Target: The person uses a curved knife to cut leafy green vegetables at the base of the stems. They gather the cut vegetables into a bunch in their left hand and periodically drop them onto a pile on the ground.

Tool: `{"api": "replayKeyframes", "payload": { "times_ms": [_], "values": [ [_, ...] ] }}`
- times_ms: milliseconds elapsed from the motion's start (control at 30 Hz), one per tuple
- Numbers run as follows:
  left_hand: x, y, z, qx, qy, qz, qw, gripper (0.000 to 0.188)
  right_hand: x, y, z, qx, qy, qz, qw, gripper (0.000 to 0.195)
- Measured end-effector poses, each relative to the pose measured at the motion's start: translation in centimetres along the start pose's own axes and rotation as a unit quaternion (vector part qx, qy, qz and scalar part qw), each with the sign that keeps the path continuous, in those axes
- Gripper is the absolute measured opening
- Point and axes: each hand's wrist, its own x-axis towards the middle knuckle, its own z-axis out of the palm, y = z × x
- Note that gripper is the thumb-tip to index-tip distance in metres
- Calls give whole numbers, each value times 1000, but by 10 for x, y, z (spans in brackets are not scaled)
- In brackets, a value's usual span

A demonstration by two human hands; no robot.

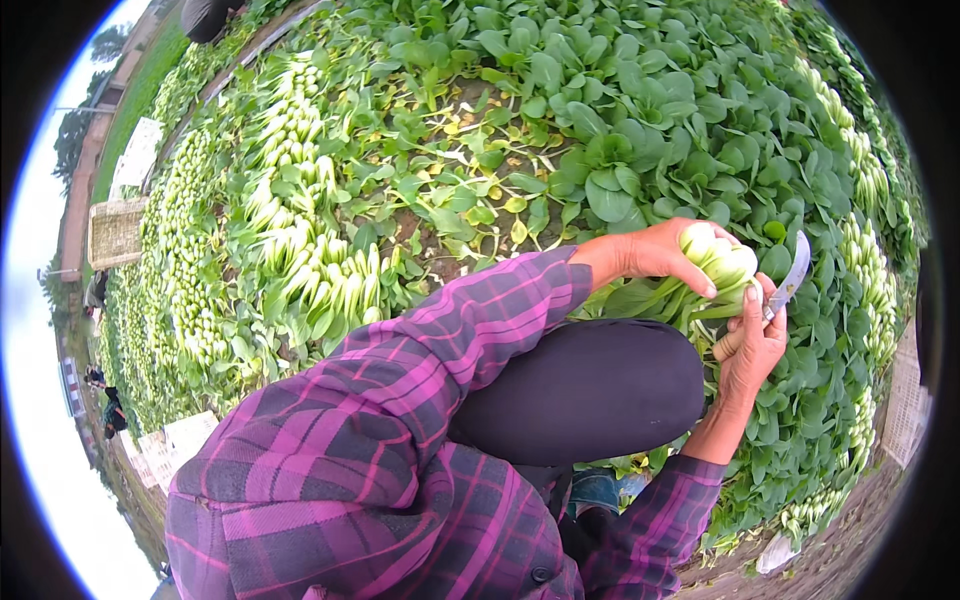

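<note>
My left hand [649,247] is closed around a small bunch of bok choy [716,259]. The pale bulbous bases point up and away, and the green leaves hang down toward my knee. In my right hand [752,345] is a knife with a curved, sickle-like blade [793,274]; its handle is mostly hidden by my fingers. The blade points up and away from the bunch. The fingertips of my right hand touch the stalks at the lower side of the bunch. Dense standing bok choy [667,150] grows just beyond both hands.
Cut bok choy lies in rows at left [289,172] and right [866,262]. Trimmed leaves [472,187] litter the soil between. A woven basket [118,232], pale crates [180,442] and another crate [905,397] stand at the edges. A person [114,412] is far left. My bent knee [592,390] is below my hands.
</note>
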Motion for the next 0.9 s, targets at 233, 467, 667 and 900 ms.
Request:
{"api": "replayKeyframes", "payload": {
  "times_ms": [233, 467, 667, 900],
  "values": [
    [-29, 13, -28, -111, 77, 30, 990, 58, 6, -29, 44, -170, -99, -91, 976, 28],
    [-86, 38, -40, -100, 167, 91, 977, 58, 3, -38, 94, -247, -141, -239, 928, 16],
    [-230, 107, -103, 60, 315, 105, 941, 58, 19, -21, 72, -194, -72, -208, 956, 19],
    [-479, 190, -170, 643, 457, -198, 583, 62, 9, 27, 19, -268, -64, -132, 952, 15]
  ]
}}
